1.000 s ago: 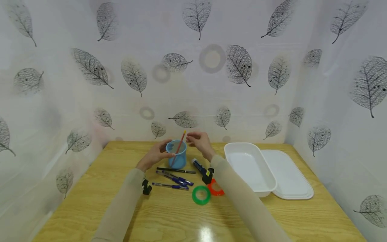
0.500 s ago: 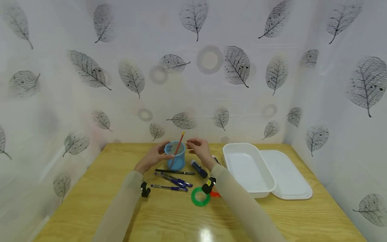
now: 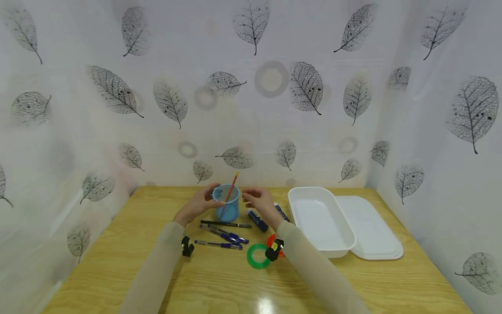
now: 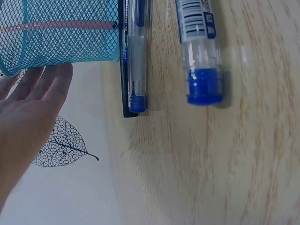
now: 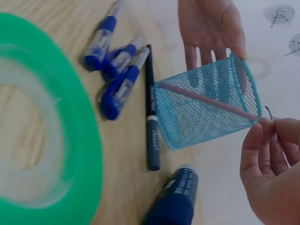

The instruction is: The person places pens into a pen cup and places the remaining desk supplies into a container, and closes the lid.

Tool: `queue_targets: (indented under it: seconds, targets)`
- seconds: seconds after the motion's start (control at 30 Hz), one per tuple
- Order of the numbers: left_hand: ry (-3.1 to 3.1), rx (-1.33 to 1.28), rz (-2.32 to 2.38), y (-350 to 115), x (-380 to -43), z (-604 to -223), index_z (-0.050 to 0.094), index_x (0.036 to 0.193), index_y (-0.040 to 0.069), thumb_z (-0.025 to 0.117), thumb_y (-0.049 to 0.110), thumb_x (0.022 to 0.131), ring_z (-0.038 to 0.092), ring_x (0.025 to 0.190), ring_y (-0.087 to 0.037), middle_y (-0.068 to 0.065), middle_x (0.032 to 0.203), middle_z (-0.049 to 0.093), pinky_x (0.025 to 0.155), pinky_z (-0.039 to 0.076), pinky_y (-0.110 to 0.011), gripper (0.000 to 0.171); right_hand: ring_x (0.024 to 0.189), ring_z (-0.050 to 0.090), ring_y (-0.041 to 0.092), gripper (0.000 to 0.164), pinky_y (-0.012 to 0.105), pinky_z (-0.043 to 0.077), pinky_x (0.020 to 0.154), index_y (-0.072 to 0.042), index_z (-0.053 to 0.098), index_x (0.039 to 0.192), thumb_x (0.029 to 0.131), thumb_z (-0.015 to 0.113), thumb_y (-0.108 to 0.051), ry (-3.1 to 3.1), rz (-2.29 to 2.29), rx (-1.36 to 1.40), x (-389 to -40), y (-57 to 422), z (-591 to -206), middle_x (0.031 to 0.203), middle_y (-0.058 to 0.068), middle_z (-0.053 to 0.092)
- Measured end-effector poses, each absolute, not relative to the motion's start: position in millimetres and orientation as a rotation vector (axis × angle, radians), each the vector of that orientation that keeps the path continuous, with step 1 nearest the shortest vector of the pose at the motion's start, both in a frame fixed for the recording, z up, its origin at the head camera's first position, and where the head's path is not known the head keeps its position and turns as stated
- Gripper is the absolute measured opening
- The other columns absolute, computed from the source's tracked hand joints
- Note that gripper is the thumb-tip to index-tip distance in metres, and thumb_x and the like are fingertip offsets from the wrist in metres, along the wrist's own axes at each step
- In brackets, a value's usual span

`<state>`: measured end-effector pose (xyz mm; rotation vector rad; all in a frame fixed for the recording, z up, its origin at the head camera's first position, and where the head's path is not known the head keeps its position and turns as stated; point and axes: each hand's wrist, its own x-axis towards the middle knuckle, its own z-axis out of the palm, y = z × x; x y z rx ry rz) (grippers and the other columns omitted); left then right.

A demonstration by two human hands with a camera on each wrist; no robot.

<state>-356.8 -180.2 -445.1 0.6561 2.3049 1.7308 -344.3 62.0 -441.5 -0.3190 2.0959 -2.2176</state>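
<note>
A light blue mesh pen cup (image 3: 227, 209) stands upright near the back of the table. A red pencil (image 3: 231, 188) leans inside it, its yellow end above the rim. My left hand (image 3: 199, 204) holds the cup from the left, thumb on the near side of the rim and fingers behind the mesh, as the right wrist view (image 5: 213, 28) also shows. Just right of the rim, my right hand (image 3: 259, 201) has loosely bent fingers with nothing seen in them; its fingertips are at the rim, and whether they touch it is hard to tell.
In front of the cup lie a black pen (image 3: 225, 224) and several blue pens (image 3: 219, 245). Two glue sticks (image 3: 257, 220), a green tape roll (image 3: 249, 256) and a partly hidden red one (image 3: 270, 239) lie rightward. Further right are a white container (image 3: 321, 218) and its lid (image 3: 376, 231).
My right hand has lowered slightly beside the cup rim and its fingers have drawn in. A second glue stick has come into view beside the right wrist. The left hand keeps its hold.
</note>
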Motion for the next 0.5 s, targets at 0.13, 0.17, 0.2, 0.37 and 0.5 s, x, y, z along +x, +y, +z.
queue_targets:
  seconds: [0.13, 0.17, 0.2, 0.37, 0.5]
  targets:
    - [2.295, 0.64, 1.726, -180.4, -356.4, -444.7, 0.027, 0.141, 0.021, 0.071, 0.024, 0.079, 0.036, 0.125, -0.032, -0.018, 0.137, 0.038, 0.097, 0.035, -0.048, 0.076, 0.084, 0.062, 0.022, 0.025, 0.035, 0.053, 0.07, 0.001, 0.064, 0.106, 0.086, 0.062, -0.014, 2.12, -2.187, -0.359, -343.9, 63.7, -450.3, 0.104, 0.024, 0.061]
    - [2.293, 0.637, 1.725, -180.4, -356.4, -444.8, 0.026, 0.142, 0.021, 0.07, 0.024, 0.079, 0.036, 0.125, -0.032, -0.018, 0.137, 0.038, 0.097, 0.035, -0.048, 0.076, 0.084, 0.062, 0.021, 0.024, 0.036, 0.053, 0.071, 0.0, 0.064, 0.106, 0.086, 0.063, -0.014, 2.129, -2.177, -0.365, -343.4, 64.0, -452.0, 0.105, 0.024, 0.06]
    - [2.292, 0.632, 1.725, -180.5, -356.5, -444.8, 0.026, 0.142, 0.021, 0.071, 0.025, 0.079, 0.037, 0.125, -0.032, -0.018, 0.137, 0.037, 0.097, 0.035, -0.048, 0.076, 0.084, 0.063, 0.021, 0.024, 0.037, 0.053, 0.072, 0.0, 0.064, 0.106, 0.085, 0.063, -0.014, 2.13, -2.167, -0.363, -342.9, 64.2, -453.6, 0.105, 0.024, 0.061]
    - [2.291, 0.643, 1.713, -180.5, -357.8, -445.2, 0.025, 0.142, 0.018, 0.071, 0.026, 0.079, 0.036, 0.125, -0.033, -0.019, 0.136, 0.038, 0.096, 0.036, -0.047, 0.079, 0.086, 0.062, 0.022, 0.026, 0.042, 0.051, 0.075, -0.001, 0.064, 0.108, 0.086, 0.063, -0.015, 2.153, -2.097, -0.351, -335.7, 64.3, -456.4, 0.105, 0.019, 0.062]
    - [2.308, 0.659, 1.689, -181.2, -359.9, -445.0, 0.026, 0.142, 0.017, 0.072, 0.029, 0.077, 0.038, 0.123, -0.034, -0.019, 0.134, 0.041, 0.096, 0.036, -0.049, 0.081, 0.09, 0.06, 0.032, 0.028, 0.044, 0.051, 0.075, 0.002, 0.062, 0.109, 0.086, 0.062, -0.013, 2.172, -2.035, -0.413, -329.5, 64.2, -457.1, 0.104, 0.019, 0.063]
